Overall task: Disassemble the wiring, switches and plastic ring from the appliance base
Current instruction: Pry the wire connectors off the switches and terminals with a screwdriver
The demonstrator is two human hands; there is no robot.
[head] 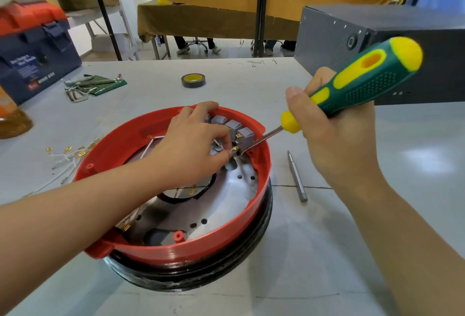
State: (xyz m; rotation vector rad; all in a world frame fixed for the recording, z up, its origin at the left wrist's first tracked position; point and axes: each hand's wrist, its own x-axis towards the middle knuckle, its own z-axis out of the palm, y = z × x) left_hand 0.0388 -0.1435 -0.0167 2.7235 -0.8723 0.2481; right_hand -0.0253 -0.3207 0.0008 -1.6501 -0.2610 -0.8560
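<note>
The round appliance base [196, 247] has a red plastic ring on a black rim and sits on the table in front of me. Several grey switches [234, 126] line its far inner wall. My left hand [191, 147] reaches inside and pinches a brass wire terminal [234, 150] beside the switches. My right hand [337, 137] grips a green and yellow screwdriver [364, 81]. Its tip touches the terminal below the rightmost switch. White wires [151, 144] lie inside the base behind my left hand.
Loose white wires with brass terminals [68, 157] lie left of the base. A metal pen-like tool [297, 177] lies to its right. A tape roll [193, 80], hex keys [85, 86], a blue and orange toolbox [32, 51] and a dark metal box [377, 46] stand farther back.
</note>
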